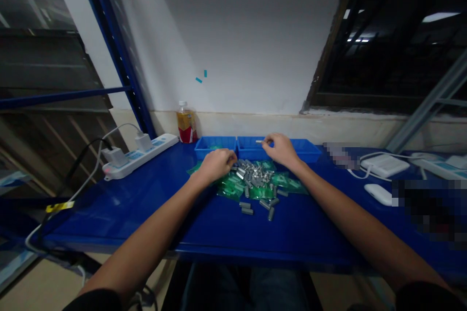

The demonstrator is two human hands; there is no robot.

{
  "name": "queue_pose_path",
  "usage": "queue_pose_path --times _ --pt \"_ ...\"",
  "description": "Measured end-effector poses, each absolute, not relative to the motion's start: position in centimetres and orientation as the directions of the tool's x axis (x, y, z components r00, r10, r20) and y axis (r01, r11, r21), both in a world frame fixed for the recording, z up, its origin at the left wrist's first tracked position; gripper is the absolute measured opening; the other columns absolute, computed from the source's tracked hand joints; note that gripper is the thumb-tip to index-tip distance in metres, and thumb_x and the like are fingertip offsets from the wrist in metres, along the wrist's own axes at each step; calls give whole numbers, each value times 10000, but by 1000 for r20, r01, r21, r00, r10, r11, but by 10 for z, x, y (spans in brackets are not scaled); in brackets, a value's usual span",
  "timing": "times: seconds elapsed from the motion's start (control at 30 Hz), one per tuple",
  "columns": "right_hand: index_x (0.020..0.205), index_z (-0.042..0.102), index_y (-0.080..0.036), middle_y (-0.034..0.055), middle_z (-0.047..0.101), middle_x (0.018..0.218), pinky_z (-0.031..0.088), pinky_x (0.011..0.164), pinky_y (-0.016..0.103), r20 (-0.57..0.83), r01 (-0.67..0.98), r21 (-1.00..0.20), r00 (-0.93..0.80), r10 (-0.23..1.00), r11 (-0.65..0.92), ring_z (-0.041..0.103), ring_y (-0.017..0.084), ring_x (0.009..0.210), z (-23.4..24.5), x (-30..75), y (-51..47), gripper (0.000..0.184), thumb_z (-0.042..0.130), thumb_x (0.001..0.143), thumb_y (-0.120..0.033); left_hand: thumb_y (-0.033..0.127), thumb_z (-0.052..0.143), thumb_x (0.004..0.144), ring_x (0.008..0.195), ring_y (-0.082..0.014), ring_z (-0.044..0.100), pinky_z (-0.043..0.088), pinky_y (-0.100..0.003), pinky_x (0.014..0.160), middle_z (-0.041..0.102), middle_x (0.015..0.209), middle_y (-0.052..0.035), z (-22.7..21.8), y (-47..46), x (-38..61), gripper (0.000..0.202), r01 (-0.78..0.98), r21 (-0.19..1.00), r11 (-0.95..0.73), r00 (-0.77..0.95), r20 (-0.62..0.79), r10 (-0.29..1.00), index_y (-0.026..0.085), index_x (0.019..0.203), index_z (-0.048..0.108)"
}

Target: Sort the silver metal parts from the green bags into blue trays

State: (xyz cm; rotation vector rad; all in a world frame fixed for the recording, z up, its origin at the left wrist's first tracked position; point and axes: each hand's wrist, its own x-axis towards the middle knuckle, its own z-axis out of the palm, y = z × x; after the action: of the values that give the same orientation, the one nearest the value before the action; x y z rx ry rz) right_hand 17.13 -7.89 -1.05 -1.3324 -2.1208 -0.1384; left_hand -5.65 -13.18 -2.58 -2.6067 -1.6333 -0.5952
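Observation:
A pile of small grey metal cylinders [255,175] lies on the blue table [153,209], mixed with green plastic bags [233,187]. My left hand [216,164] rests curled at the pile's left edge, fingers closed; what is in them is hidden. Over the right blue tray [302,148], my right hand [279,149] pinches one small grey cylinder [259,141]. A second blue tray [215,146] stands just left of it, behind the pile. A few loose cylinders [247,209] lie nearer to me.
A white power strip [138,155] with plugs and cables sits at the back left, a drink bottle [186,126] beside it against the wall. White devices [383,165] and cables lie at the right. Blue shelf posts [120,58] rise on the left.

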Motion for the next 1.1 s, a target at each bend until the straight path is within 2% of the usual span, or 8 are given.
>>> queue_pose_path --times 0.23,0.37,0.5,0.6,0.67,0.83,1.0,1.1 --pt "709 695 -182 35 699 703 386 574 229 317 852 -286 -348 882 438 612 161 649 -19 158 -39 158 582 766 -276 262 571 774 833 -233 632 445 -289 663 678 909 -45 -26 -127 -48 120 899 109 -423 408 138 902 235 848 661" --pt "746 709 -191 53 709 764 407 629 252 300 853 -274 -363 882 444 628 183 721 -19 149 -41 215 532 817 -290 258 568 781 833 -213 634 445 -275 656 680 927 -17 -29 -124 -60 153 904 124 -408 401 78 913 269 911 650" --pt "910 680 -178 95 677 971 399 818 345 409 836 -218 -390 825 503 566 248 970 -23 152 -80 224 515 857 -320 211 507 845 829 -191 611 455 -284 709 647 907 -41 -36 -131 -65 113 859 262 -441 400 196 895 212 911 599" --pt "1045 600 -177 78 649 935 418 784 347 548 652 -181 -555 626 736 556 220 910 -37 158 -123 211 505 875 -259 200 449 894 850 -176 582 463 -296 758 613 901 -55 -37 -143 -54 109 690 461 -557 417 375 828 176 973 521" --pt "1062 553 -174 71 635 906 426 745 348 585 597 -172 -577 569 783 560 215 850 -45 162 -145 214 532 857 -232 197 419 911 840 -168 571 467 -301 755 600 905 -57 -35 -150 -41 118 580 526 -622 444 436 783 169 1009 478" --pt "967 521 -183 66 623 865 413 696 340 687 615 -155 -495 532 773 566 207 788 -49 166 -156 113 539 863 -223 199 389 924 784 -146 545 461 -281 707 554 878 -45 -39 -153 -22 62 437 590 -679 510 459 727 180 982 404" --pt "932 534 -187 54 613 834 373 676 337 564 574 -133 -626 539 808 532 196 764 -50 165 -151 78 463 900 -186 176 342 939 717 -125 537 452 -252 646 545 822 -16 -46 -157 -28 71 461 629 -626 480 416 772 193 966 405" --pt "915 531 -179 55 609 818 352 671 347 570 594 -183 -585 577 784 515 199 756 -54 164 -153 86 447 906 -198 147 345 937 847 -130 564 468 -260 750 592 931 -30 -40 -164 -30 175 475 597 -647 506 416 756 206 1054 461"
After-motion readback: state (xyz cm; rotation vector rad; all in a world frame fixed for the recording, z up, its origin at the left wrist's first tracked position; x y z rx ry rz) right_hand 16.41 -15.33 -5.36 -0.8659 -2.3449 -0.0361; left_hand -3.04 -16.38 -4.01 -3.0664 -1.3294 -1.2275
